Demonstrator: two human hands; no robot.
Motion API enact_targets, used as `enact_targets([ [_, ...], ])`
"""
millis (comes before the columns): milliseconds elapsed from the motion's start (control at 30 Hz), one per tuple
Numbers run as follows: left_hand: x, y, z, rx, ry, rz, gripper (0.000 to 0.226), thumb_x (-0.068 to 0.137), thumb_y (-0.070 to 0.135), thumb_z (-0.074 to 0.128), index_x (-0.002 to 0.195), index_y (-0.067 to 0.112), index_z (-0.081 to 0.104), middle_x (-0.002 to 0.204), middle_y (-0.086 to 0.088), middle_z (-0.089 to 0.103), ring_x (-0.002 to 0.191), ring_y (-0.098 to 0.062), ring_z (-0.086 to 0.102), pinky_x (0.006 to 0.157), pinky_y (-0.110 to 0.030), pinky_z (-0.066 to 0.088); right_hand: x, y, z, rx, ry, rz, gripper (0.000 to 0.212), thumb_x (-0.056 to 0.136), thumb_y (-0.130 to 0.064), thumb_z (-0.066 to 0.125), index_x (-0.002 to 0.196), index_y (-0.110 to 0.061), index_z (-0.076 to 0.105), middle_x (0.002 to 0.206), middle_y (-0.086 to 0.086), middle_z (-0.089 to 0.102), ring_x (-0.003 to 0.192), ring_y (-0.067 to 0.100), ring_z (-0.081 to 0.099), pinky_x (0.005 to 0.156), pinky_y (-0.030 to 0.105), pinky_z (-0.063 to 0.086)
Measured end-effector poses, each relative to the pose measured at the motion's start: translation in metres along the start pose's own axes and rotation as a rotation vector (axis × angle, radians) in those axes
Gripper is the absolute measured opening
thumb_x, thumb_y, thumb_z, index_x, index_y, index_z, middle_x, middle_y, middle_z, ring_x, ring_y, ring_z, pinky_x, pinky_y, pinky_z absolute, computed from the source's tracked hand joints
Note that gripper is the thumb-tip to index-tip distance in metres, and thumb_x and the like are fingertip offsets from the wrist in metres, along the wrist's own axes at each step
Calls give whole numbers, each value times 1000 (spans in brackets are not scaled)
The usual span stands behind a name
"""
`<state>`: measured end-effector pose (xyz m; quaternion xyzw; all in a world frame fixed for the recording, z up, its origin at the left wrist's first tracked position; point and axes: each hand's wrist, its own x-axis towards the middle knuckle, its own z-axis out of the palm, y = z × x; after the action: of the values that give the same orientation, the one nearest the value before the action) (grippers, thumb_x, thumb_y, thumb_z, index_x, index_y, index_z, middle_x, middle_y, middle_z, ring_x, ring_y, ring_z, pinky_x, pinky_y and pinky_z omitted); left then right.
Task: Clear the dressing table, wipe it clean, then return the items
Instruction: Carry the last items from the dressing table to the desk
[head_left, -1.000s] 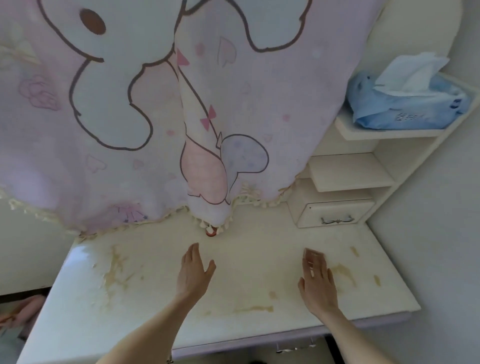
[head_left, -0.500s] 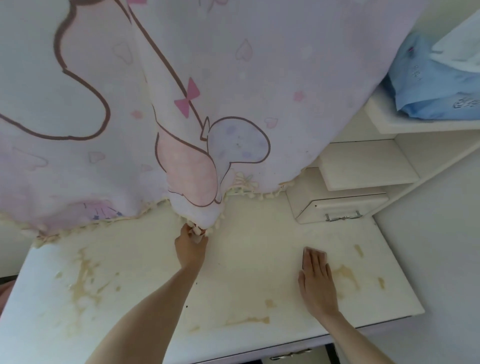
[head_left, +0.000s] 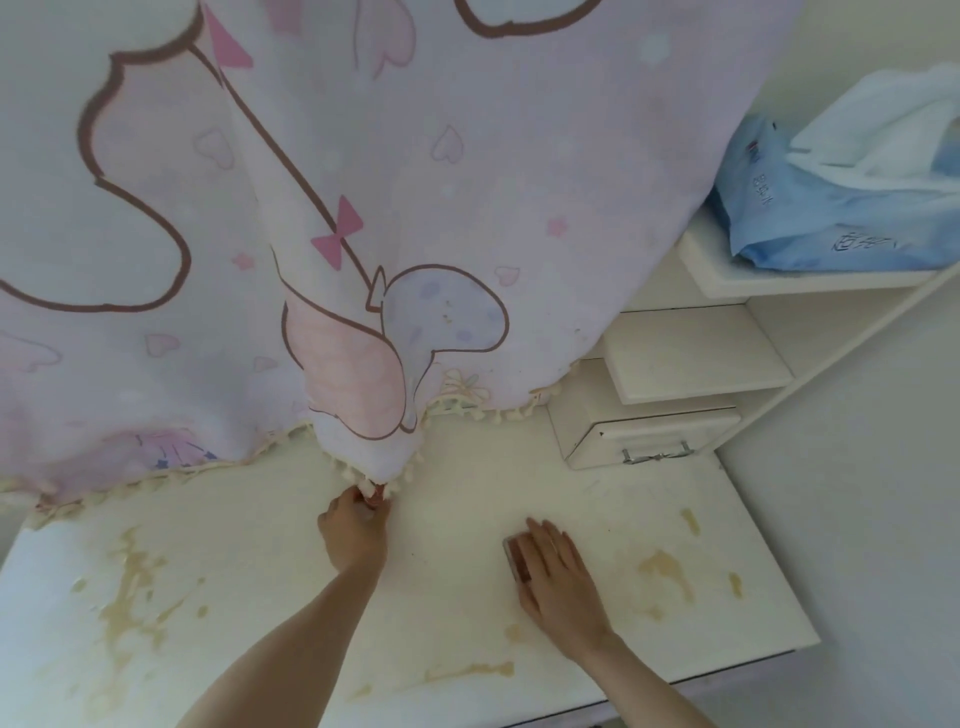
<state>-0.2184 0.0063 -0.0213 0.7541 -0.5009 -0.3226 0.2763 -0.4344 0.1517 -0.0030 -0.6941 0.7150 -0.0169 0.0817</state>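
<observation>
The left hand (head_left: 356, 535) was closed round a small reddish item (head_left: 375, 500) at the lowest point of the hanging cloth (head_left: 467, 182); the tassel fringe hid most of that item, so what it was could not be told. The right hand (head_left: 558, 577) lay flat, fingers together, palm down on the surface (head_left: 457, 519), with the edge of a small pinkish object (head_left: 511, 556) showing under its fingers. The two hands were apart, the left nearer the back.

The surface was cream-white and otherwise bare, marked with yellow-brown stains: a broad smeared patch (head_left: 130, 597) at the left, a streak (head_left: 470, 671) near the front edge, and blotches (head_left: 667, 571) to the right of the right hand.

The cloth, pale pink with cartoon outlines, hearts and bows, hung over the back of the surface, its fringe touching it. At the right rear stood a small drawer (head_left: 652, 436) with a metal handle, stepped shelves (head_left: 696, 358) above it, and a blue tissue pack (head_left: 841, 208) on the top shelf.
</observation>
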Motion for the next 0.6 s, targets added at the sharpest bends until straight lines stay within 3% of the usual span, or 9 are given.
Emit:
enact_targets([
  [100,-20,-6,-3,-10,-14,0,28,80,30,69,95,7,63,95,-15,62,94,-33,46,72,-37,38,9,-5,6,-26,-61,126,56,81,-46,38,121,-9,49,120,14,63,112,31,58,102,41,30],
  [200,-44,-12,-6,8,-50,24,28,77,27,73,94,7,62,95,-13,62,95,-31,46,75,-36,37,12,-9,6,-70,-132,139,57,76,-54,43,111,-14,64,114,12,66,103,30,63,87,41,51],
  [300,-70,-12,-7,75,-113,49,28,75,29,74,90,11,58,95,-8,59,100,-27,45,73,-34,38,11,-15,7,-58,-112,187,56,59,-49,78,107,-21,70,113,19,64,95,38,63,72,42,56],
  [433,-93,-3,-8,80,-221,173,30,75,28,73,87,20,47,84,4,47,95,-20,47,65,-28,34,9,-23,4,4,-75,309,67,48,-42,89,108,-21,69,92,18,62,78,35,58,57,40,51],
  [500,-99,5,-6,106,-281,277,31,77,26,71,89,17,44,87,4,48,86,-17,49,64,-28,35,9,-26,-5,46,-53,336,72,58,-38,85,122,-18,61,100,18,59,86,35,56,66,41,50],
  [600,-102,22,-5,102,-379,398,39,80,21,67,112,13,45,105,2,47,87,-21,57,70,-26,44,14,-30,-16,145,-71,317,76,81,-27,65,145,-16,25,130,15,37,113,33,40,93,37,41],
])
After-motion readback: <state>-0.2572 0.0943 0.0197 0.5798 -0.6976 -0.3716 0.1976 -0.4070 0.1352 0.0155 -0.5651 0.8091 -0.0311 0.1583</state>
